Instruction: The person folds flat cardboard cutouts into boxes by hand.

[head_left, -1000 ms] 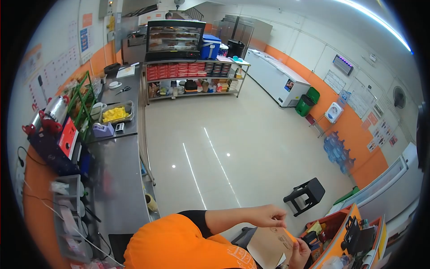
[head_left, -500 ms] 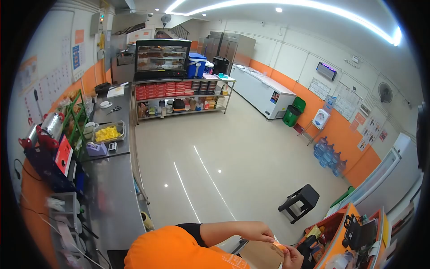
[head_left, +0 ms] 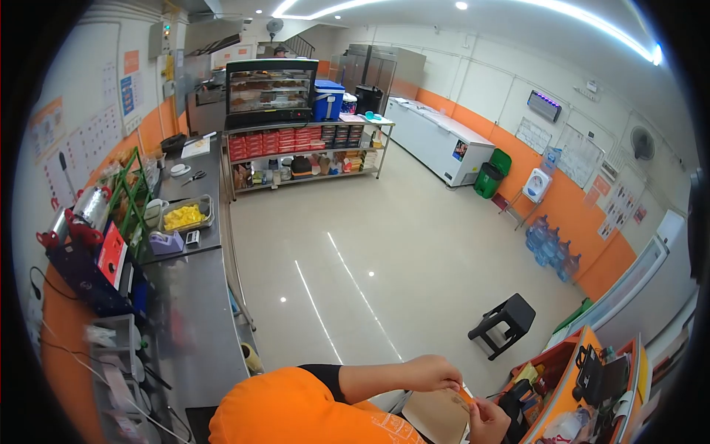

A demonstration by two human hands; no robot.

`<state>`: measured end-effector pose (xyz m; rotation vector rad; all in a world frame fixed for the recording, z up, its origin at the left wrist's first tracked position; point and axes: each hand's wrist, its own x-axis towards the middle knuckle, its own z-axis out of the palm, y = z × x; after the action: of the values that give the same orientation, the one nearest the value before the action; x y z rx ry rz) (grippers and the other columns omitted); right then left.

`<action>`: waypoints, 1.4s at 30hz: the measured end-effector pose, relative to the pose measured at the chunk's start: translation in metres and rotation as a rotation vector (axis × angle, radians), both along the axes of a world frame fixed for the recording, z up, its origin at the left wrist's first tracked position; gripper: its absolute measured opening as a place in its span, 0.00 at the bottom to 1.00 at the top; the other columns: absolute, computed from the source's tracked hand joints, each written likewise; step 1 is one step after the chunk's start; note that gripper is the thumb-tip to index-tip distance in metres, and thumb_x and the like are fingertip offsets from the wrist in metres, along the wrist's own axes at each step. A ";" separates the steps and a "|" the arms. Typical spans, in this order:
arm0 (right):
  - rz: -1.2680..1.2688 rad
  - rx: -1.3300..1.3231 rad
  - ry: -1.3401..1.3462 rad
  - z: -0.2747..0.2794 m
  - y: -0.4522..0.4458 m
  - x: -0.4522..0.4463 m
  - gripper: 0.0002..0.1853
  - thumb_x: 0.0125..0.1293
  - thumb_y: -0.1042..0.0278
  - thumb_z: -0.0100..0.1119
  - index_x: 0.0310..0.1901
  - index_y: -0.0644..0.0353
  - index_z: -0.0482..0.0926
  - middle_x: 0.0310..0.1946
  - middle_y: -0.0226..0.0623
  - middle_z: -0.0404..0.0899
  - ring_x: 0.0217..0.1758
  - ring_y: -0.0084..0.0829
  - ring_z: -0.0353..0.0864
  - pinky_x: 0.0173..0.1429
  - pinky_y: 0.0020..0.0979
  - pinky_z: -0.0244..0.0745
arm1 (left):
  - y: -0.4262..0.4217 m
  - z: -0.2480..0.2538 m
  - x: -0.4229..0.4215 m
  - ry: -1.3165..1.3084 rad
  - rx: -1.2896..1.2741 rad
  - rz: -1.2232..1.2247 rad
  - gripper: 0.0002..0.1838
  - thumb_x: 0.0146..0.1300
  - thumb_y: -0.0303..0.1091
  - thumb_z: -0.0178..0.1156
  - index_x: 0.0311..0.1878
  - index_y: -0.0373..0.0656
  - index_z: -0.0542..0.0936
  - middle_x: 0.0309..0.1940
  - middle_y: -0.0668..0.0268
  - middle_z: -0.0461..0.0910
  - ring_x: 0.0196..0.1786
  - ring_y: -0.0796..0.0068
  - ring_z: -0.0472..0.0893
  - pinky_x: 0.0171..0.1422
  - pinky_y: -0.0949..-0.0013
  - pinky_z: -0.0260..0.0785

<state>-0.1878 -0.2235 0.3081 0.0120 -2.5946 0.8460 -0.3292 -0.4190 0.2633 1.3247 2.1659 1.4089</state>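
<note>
At the bottom of the head view, my left hand [head_left: 435, 374] reaches across from the orange-shirted shoulder, its fingers pinched on one end of a small orange strip [head_left: 465, 394]. My right hand [head_left: 488, 422] grips the other end, close beside it. Whether the strip is tape, a sticker or paper I cannot make out. Just below my hands lies a flat brown cardboard-like piece [head_left: 431, 416], partly hidden by my left arm and shirt.
An orange counter [head_left: 566, 377] with boxes and a black device stands right of my hands. A black stool [head_left: 506, 322] is beyond it. Along the left runs a steel worktable [head_left: 188, 318] with a tray of yellow pieces [head_left: 185, 217]. A display warmer [head_left: 270, 92] stands on the far shelf.
The whole view has shifted slightly as my head moved. My left fingers have moved up a little along the orange strip, which now shows stretched more upright between both hands.
</note>
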 end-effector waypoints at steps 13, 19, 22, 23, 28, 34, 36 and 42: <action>-0.029 0.206 0.110 -0.005 0.000 0.009 0.08 0.62 0.64 0.70 0.37 0.60 0.85 0.27 0.43 0.84 0.29 0.43 0.84 0.36 0.36 0.78 | 0.001 0.000 0.000 -0.070 0.004 -0.119 0.14 0.69 0.44 0.60 0.44 0.43 0.86 0.34 0.60 0.86 0.37 0.59 0.84 0.42 0.63 0.74; -0.037 -0.198 -0.043 -0.008 0.024 0.015 0.18 0.71 0.56 0.63 0.49 0.66 0.81 0.44 0.42 0.84 0.48 0.31 0.82 0.55 0.32 0.75 | 0.000 -0.019 -0.009 -0.227 0.079 -0.008 0.15 0.70 0.45 0.60 0.46 0.44 0.85 0.36 0.61 0.87 0.41 0.65 0.85 0.48 0.66 0.74; -0.039 -0.570 -0.088 -0.027 0.037 0.016 0.20 0.74 0.54 0.59 0.54 0.65 0.78 0.51 0.38 0.81 0.56 0.30 0.76 0.61 0.31 0.70 | 0.000 -0.015 -0.009 -0.348 0.057 0.012 0.16 0.71 0.46 0.60 0.52 0.45 0.82 0.42 0.61 0.86 0.48 0.67 0.84 0.54 0.65 0.73; -0.052 -0.471 -0.099 -0.030 0.041 0.016 0.19 0.77 0.56 0.55 0.54 0.66 0.78 0.49 0.35 0.79 0.54 0.28 0.76 0.60 0.30 0.70 | -0.001 -0.012 -0.008 -0.386 0.046 0.010 0.17 0.71 0.46 0.60 0.54 0.45 0.81 0.45 0.61 0.86 0.51 0.67 0.83 0.56 0.64 0.72; -0.080 -0.658 -0.208 -0.091 0.077 0.019 0.17 0.78 0.61 0.52 0.55 0.68 0.77 0.50 0.36 0.77 0.54 0.29 0.73 0.61 0.31 0.68 | 0.001 -0.038 -0.008 -0.283 0.078 -0.065 0.21 0.73 0.41 0.56 0.65 0.46 0.70 0.56 0.55 0.80 0.60 0.59 0.79 0.64 0.59 0.68; -0.268 -0.708 -0.409 -0.069 0.046 0.027 0.25 0.77 0.58 0.53 0.63 0.73 0.72 0.63 0.44 0.74 0.66 0.38 0.70 0.71 0.35 0.61 | 0.001 -0.070 -0.015 -0.465 -0.122 -0.044 0.20 0.75 0.34 0.47 0.67 0.43 0.67 0.60 0.51 0.77 0.65 0.57 0.75 0.67 0.57 0.66; -0.211 -0.687 -0.460 -0.068 0.046 0.031 0.25 0.78 0.57 0.53 0.64 0.72 0.71 0.62 0.46 0.75 0.65 0.39 0.70 0.70 0.37 0.62 | 0.000 -0.086 -0.020 -0.453 -0.144 -0.043 0.18 0.75 0.33 0.46 0.65 0.41 0.69 0.57 0.52 0.78 0.64 0.57 0.75 0.66 0.57 0.66; -0.008 -0.888 -0.462 -0.138 0.081 0.045 0.15 0.76 0.60 0.56 0.53 0.65 0.77 0.39 0.33 0.79 0.37 0.23 0.75 0.39 0.25 0.72 | -0.012 -0.107 -0.020 -0.482 -0.220 -0.234 0.15 0.74 0.36 0.49 0.59 0.42 0.74 0.48 0.60 0.80 0.52 0.67 0.78 0.59 0.63 0.69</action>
<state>-0.1425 -0.1424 0.1701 -0.4911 -2.3368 2.1123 -0.3490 -0.4312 0.1562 0.9944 1.7293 1.2052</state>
